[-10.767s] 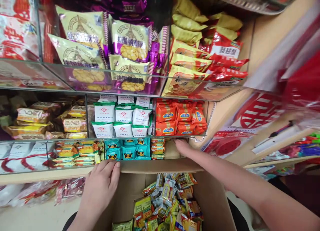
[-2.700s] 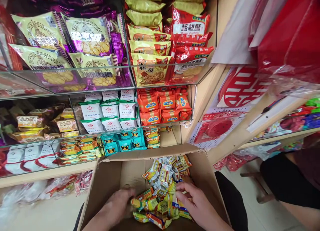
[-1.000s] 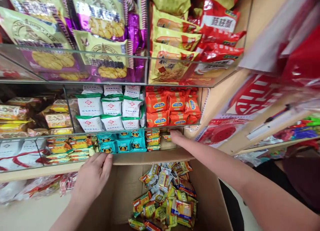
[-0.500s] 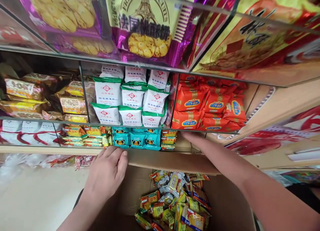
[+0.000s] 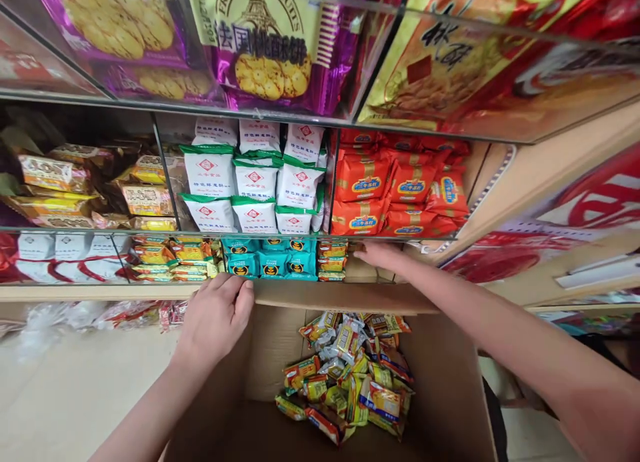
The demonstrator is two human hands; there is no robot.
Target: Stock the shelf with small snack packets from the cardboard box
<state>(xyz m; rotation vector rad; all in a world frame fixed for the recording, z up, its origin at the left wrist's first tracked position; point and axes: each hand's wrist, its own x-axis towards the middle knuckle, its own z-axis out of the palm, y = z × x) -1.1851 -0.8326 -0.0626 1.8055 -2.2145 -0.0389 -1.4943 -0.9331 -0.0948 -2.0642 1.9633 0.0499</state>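
My left hand point(image 5: 220, 315) is closed over the near-left part of the raised cardboard flap of an open cardboard box point(image 5: 280, 345). Inside the box lies a loose heap of small wrapped snack packets point(image 5: 350, 375), mostly yellow, orange and silver. My right hand point(image 5: 377, 254) reaches into the low shelf compartment, its fingers apart and pointing left beside a short stack of orange-and-yellow packets point(image 5: 332, 259). Nothing shows in its fingers, which lie partly in the shade of the shelf above. Teal packets point(image 5: 273, 262) stand in rows left of that stack.
Above, clear dividers separate white-and-green packets point(image 5: 255, 182), red packets point(image 5: 365, 179) and brown-yellow packets point(image 5: 55, 172). Large purple biscuit bags point(image 5: 270, 55) fill the top shelf. Plastic bags point(image 5: 115, 315) lie under the shelf's wooden edge at left.
My right hand has drawn slightly back, so more of it shows under the shelf. The view has shifted a little to the right and down. My left hand stays on the flap.
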